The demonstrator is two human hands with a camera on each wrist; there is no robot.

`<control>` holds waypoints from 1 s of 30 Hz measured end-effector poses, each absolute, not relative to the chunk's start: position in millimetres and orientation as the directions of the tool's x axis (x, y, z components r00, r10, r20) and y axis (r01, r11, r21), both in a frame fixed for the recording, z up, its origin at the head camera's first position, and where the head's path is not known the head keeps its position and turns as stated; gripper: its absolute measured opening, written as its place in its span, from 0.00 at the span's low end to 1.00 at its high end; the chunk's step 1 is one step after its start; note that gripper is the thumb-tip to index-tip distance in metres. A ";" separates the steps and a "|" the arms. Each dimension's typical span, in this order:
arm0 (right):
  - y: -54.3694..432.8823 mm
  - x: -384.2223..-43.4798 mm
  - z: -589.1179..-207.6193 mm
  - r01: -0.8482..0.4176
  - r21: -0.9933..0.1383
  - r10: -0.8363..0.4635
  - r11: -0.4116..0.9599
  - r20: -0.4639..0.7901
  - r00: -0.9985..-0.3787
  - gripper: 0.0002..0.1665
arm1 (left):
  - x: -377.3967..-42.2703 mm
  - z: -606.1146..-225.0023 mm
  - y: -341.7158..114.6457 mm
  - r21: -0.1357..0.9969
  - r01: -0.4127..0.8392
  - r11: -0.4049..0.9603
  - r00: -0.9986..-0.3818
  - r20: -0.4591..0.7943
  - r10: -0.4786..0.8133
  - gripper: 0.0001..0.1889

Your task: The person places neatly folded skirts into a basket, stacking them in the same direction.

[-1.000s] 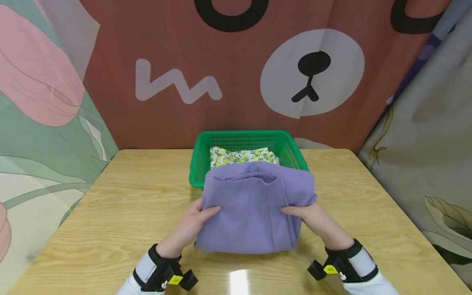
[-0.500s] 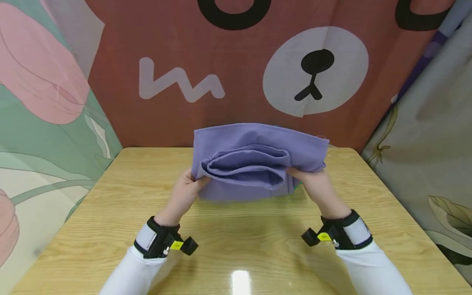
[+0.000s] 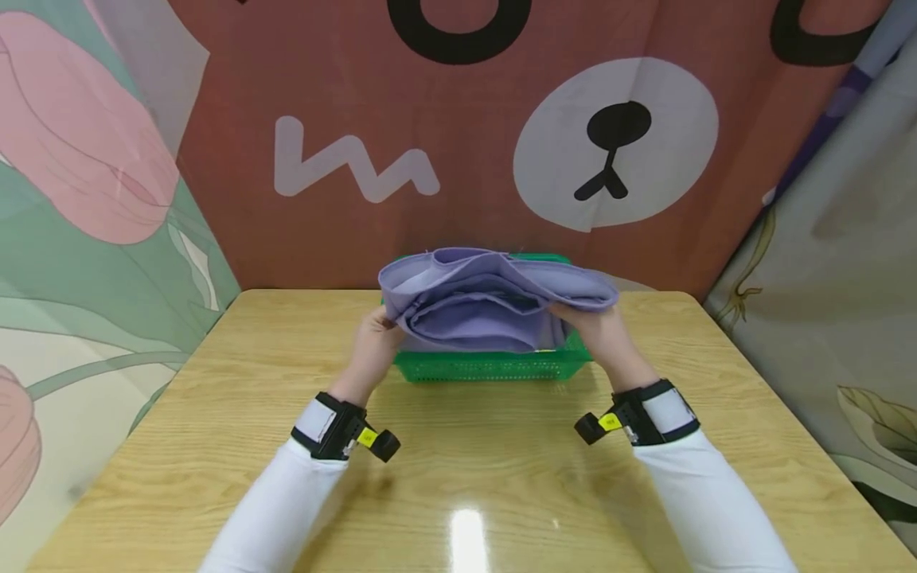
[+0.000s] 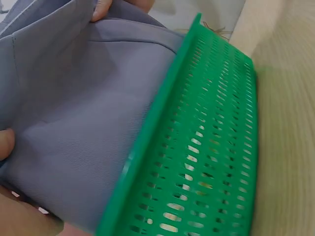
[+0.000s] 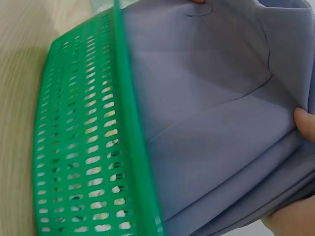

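A folded purple cloth point(image 3: 480, 318) is held between both hands over the green plastic basket point(image 3: 494, 366) at the back of the table. My left hand point(image 3: 376, 350) grips its left side, and my right hand point(image 3: 602, 338) grips its right side, thumbs toward me. In the left wrist view the lower part of the cloth point(image 4: 88, 118) reaches down behind the near basket wall point(image 4: 192, 147). The right wrist view has the cloth point(image 5: 211, 98) inside that same rim too. Light patterned fabric shows only through the basket's holes.
The wooden table point(image 3: 458, 461) stretches in front of the basket. A brown bear-print curtain point(image 3: 473, 143) hangs directly behind it, and a pale curtain point(image 3: 831, 263) borders the right side.
Both hands have carried the purple cloth away from me, from in front of the basket to over it. The cloth tipped, and its folded layers now face me.
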State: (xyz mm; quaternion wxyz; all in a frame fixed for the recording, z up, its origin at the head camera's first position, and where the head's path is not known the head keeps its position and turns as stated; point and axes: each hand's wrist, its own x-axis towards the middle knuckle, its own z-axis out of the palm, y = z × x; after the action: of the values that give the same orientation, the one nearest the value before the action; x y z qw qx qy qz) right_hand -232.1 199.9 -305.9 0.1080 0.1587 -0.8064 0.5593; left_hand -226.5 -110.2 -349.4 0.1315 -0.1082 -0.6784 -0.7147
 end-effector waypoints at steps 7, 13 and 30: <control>201.7 -239.8 -320.8 -0.240 -0.818 -0.119 0.523 0.209 -0.971 0.32 | -234.1 -362.7 -107.5 0.959 0.248 0.134 -0.967 0.253 -0.018 0.09; 200.7 -252.4 -334.5 -0.210 -0.872 -0.057 0.442 0.206 -0.977 0.33 | -247.6 -356.4 -102.6 0.949 0.189 0.252 -0.982 0.188 0.027 0.13; 184.8 -287.6 -356.9 -0.080 -0.875 -0.030 0.478 0.075 -0.997 0.34 | -272.7 -351.5 -88.0 0.944 -0.017 0.331 -0.996 -0.044 0.075 0.27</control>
State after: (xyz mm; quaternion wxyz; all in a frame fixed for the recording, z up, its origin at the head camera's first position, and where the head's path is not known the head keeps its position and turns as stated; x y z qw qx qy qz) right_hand -287.6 184.8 -356.9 0.0244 0.0320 -0.8594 0.5098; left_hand -272.7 -88.0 -351.5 -0.0395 -0.0177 -0.8148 -0.5781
